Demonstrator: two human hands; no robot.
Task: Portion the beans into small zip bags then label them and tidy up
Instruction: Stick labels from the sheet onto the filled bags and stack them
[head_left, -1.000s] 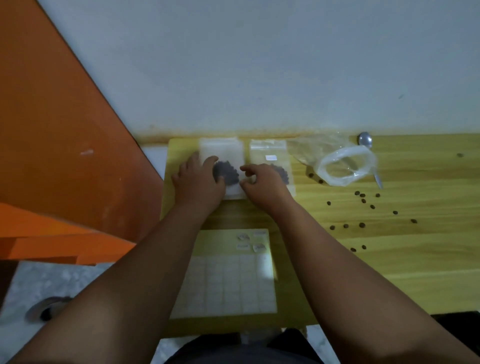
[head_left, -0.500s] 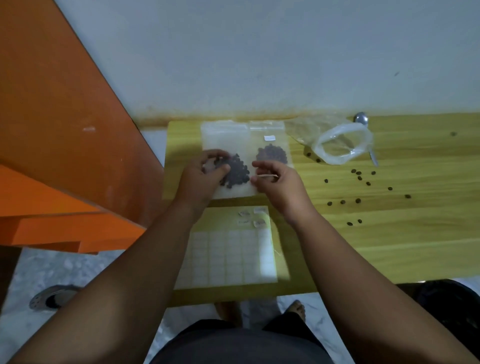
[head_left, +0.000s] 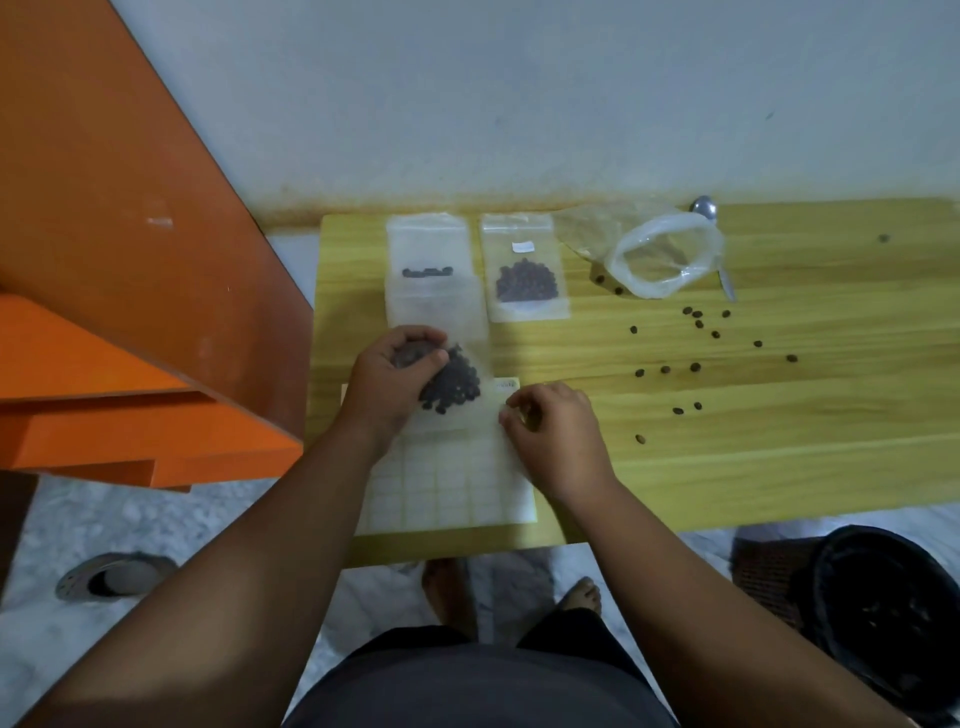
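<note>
My left hand (head_left: 392, 387) grips a bean-filled zip bag (head_left: 460, 384) over the label sheet (head_left: 452, 493) at the table's (head_left: 779, 415) left end, the bag's long axis pointing away toward the wall. My right hand (head_left: 556, 434) curls at the sheet's corner, its hold unclear.

Lying bare: wood along the right half of the near edge of the table (head_left: 779, 467). Crowding the far left corner: a plain zip bag (head_left: 428, 249) beside a labelled zip bag (head_left: 524, 306). Blocking the middle of the far edge: an open plastic bag (head_left: 670, 291) overlapping a spoon (head_left: 704, 208). Dotting the centre: loose beans (head_left: 696, 314). Covering the near left corner: a label sheet (head_left: 452, 488) under the right hand (head_left: 556, 431) and the left hand (head_left: 389, 384) gripping a bean bag (head_left: 457, 384).
</note>
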